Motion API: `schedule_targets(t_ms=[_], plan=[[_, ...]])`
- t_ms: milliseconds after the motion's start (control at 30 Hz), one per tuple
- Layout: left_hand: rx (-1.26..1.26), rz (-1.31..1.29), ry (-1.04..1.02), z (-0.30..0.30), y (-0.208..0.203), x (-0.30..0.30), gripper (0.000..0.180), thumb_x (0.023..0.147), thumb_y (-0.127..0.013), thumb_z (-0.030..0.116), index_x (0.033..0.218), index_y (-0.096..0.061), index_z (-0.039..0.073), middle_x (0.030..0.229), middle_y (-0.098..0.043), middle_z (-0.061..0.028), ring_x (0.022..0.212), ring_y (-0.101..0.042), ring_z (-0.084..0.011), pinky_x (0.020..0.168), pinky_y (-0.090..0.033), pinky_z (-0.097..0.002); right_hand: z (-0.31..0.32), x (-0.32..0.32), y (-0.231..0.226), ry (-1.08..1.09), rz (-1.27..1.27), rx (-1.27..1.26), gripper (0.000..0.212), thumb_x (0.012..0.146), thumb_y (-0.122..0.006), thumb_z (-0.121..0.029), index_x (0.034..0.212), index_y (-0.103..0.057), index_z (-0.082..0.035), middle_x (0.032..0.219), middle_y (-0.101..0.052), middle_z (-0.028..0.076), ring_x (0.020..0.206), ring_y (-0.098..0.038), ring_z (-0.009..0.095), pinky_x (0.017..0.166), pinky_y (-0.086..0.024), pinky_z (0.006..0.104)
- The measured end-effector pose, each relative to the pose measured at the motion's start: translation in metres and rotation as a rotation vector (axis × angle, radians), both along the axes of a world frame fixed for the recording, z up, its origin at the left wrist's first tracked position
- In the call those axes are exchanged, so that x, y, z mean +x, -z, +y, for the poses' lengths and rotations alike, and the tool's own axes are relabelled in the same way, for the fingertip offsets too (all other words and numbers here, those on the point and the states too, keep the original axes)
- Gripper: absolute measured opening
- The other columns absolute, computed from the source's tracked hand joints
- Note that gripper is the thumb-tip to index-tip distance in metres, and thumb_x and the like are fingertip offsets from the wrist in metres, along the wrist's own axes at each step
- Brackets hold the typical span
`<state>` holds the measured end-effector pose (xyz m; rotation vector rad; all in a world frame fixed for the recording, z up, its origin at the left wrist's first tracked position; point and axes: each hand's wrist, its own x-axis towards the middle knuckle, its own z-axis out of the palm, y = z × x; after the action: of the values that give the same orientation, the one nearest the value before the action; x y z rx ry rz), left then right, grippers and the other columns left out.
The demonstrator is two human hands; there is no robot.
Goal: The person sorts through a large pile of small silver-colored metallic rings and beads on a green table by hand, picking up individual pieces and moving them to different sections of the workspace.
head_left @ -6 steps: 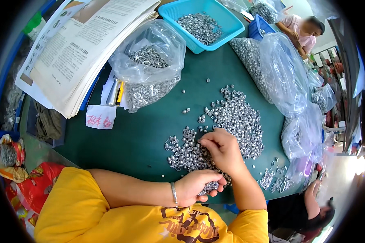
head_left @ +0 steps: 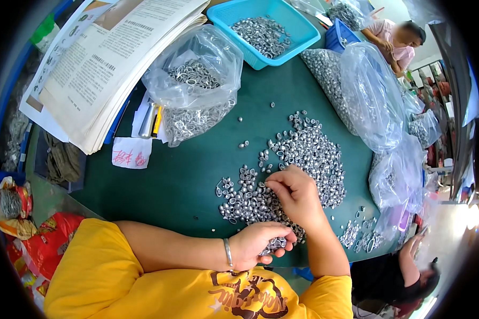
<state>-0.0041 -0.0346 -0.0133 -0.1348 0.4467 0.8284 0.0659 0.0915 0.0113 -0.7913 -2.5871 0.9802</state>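
My left hand [head_left: 258, 245], with a silver bangle [head_left: 228, 253] at its wrist, is cupped round several small metal pieces [head_left: 274, 245] near the table's front edge. Just above it, my right hand [head_left: 297, 194] is bent into a pinch over the pile; whatever lies between the fingertips is too small to make out. Small oval silvery metal pieces [head_left: 308, 154] are heaped on the green table under and beyond this hand. A looser part of the heap [head_left: 245, 204] spreads out to its left.
On the green table [head_left: 181, 181] stand a clear bag of metal rings [head_left: 197, 119], a turquoise basket [head_left: 258, 63], and bags of metal pieces [head_left: 330, 80]. Newspapers [head_left: 101, 69] are stacked at left. Loose rings [head_left: 364, 236] lie at right. Two other people [head_left: 396, 40] sit beyond the table's right side.
My right hand has shifted very slightly right and up over the pile. My left hand stays cupped in the same place.
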Motion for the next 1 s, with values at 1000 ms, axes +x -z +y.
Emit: schedule_targets(t_ms=[1000], plan=[[0.024, -0.024, -0.012, 0.001, -0.002, -0.002, 0.019, 0.089, -0.045, 0.023, 0.090, -0.053, 0.005, 0.079, -0.053, -0.0039, 0.064, -0.048, -0.0088, 0.041, -0.031, -0.0180, 0.001, -0.026, 0.007, -0.129, -0.072, 0.232, 0.010, 0.073, -0.061, -0.009, 0.083, -0.062, -0.007, 0.070, -0.054, 0.009, 0.059, -0.056, 0.030, 0.051, -0.045, 0.0365]])
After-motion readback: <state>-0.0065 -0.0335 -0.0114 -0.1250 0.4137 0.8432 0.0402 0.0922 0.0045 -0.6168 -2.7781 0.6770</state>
